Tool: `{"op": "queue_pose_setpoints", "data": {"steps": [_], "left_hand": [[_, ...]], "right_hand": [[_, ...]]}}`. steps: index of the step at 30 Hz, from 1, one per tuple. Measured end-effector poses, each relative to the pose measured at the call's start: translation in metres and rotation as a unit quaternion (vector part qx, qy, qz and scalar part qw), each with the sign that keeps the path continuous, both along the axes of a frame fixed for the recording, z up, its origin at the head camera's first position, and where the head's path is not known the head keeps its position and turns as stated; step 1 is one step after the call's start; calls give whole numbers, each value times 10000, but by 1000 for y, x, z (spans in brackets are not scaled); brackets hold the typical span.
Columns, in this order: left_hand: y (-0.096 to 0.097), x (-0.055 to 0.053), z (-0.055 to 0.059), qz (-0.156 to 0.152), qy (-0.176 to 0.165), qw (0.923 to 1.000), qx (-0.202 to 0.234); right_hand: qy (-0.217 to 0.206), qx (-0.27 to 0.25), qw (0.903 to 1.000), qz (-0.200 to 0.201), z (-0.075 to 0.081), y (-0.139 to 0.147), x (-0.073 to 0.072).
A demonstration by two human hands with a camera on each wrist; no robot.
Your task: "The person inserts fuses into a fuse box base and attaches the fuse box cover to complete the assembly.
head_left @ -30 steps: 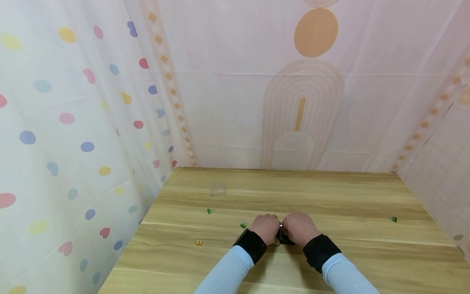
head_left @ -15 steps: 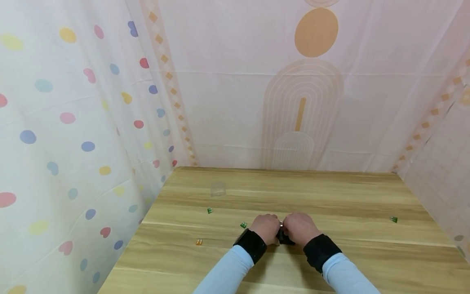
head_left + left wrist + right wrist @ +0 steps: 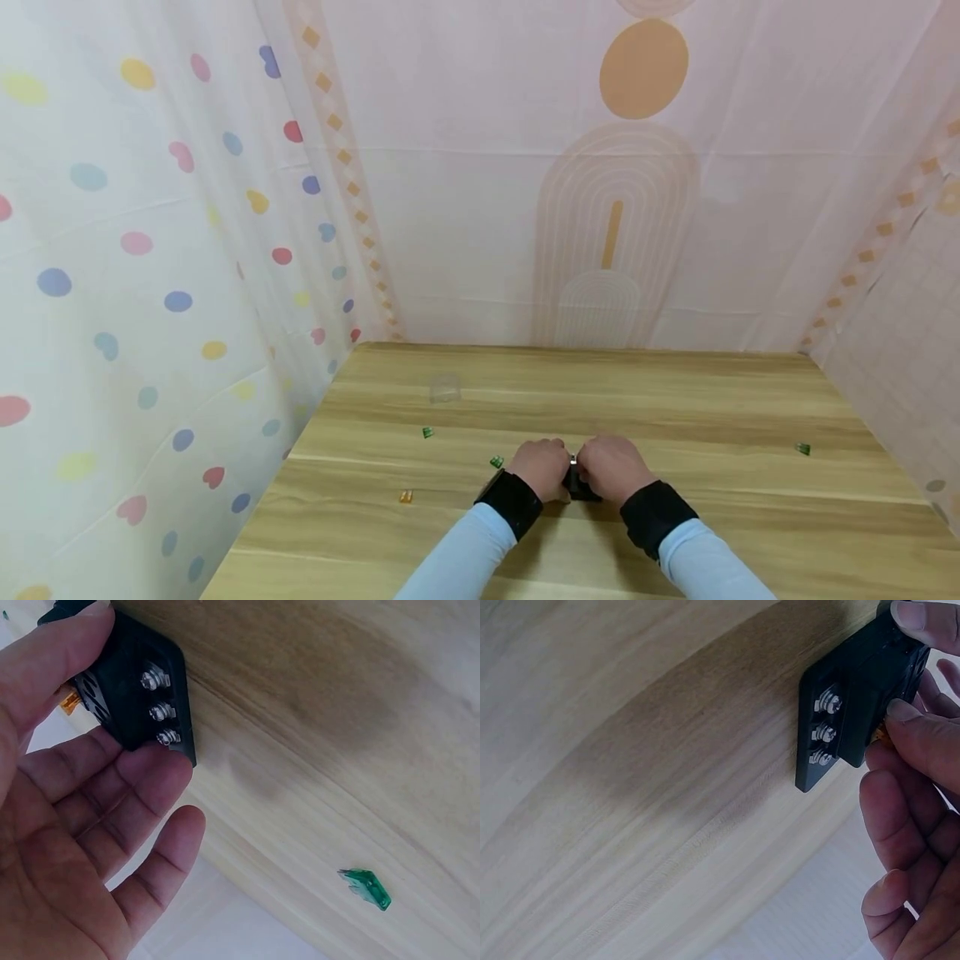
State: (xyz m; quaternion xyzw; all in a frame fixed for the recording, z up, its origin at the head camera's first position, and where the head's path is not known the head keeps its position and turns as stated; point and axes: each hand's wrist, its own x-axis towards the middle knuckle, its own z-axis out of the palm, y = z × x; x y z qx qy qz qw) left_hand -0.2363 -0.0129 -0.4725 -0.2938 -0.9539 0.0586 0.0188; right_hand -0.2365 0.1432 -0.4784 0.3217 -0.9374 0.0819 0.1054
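Observation:
A black fuse block [image 3: 135, 667] with a row of metal screw terminals is held just over the wooden table. My left hand [image 3: 540, 468] grips it, thumb on one side and curled fingers beneath. Close beside it, my right hand [image 3: 615, 467] pinches a small orange blade fuse [image 3: 881, 736] between thumb and forefinger, up against the block's side. Those fingers cover most of the fuse, so how far it sits in the slot cannot be told. In the head view the two hands hide much of the block [image 3: 581, 487].
Green blade fuses lie on the table [image 3: 712, 392]: one [image 3: 497, 462] near the left hand, one [image 3: 427, 432] farther left, one [image 3: 803, 448] far right. Another orange fuse [image 3: 406, 497] is at left. A clear plastic cover [image 3: 445, 389] sits behind them. Curtains border the table.

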Motion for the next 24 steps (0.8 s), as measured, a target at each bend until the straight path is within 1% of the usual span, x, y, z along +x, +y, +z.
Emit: {"op": "queue_pose_setpoints", "data": {"steps": [5, 13, 18, 24], "left_hand": [[-1, -1, -4, 35, -88, 9999, 43], [-2, 0, -4, 97, -90, 9999, 75], [-2, 1, -5, 93, -110, 9999, 27], [0, 2, -3, 189, -224, 9996, 45]], "right_hand": [[-12, -24, 10000, 55, -3, 2, 0], [131, 44, 9998, 127, -4, 3, 0], [33, 96, 9999, 95, -3, 3, 1], [-344, 2, 9994, -84, -1, 5, 2]]}}
